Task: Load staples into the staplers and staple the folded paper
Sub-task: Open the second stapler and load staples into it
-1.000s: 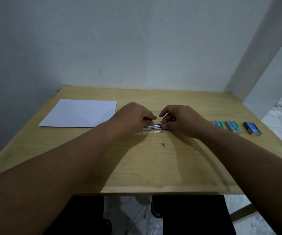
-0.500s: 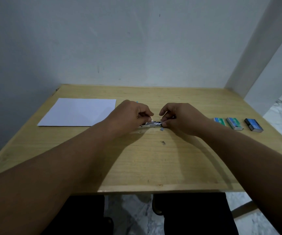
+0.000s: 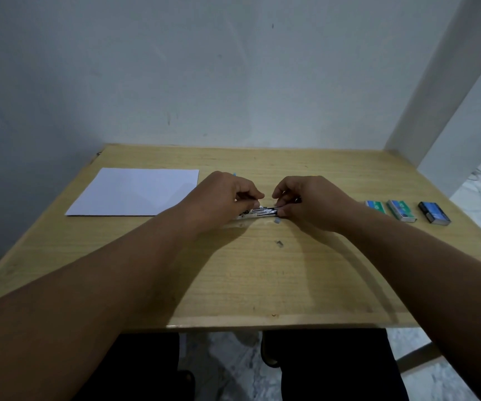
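A small metal stapler (image 3: 258, 212) lies on the wooden table (image 3: 262, 279) near its middle, its shiny staple channel showing between my hands. My left hand (image 3: 227, 198) grips its left end with curled fingers. My right hand (image 3: 305, 202) pinches its right end; whether it also holds staples is hidden by the fingers. A white sheet of paper (image 3: 135, 192) lies flat at the back left of the table. Three staple boxes sit in a row at the right: two green-blue ones (image 3: 375, 206) (image 3: 401, 210) and a dark blue one (image 3: 434, 213).
A tiny dark scrap (image 3: 279, 243) lies on the table in front of the stapler. A bluish wall stands right behind the table, and a white pillar (image 3: 450, 117) rises at the back right. The table's front edge is near my body.
Both hands have stayed on the stapler with only small finger movements. The camera has tilted slightly, so the table sits a little higher in view.
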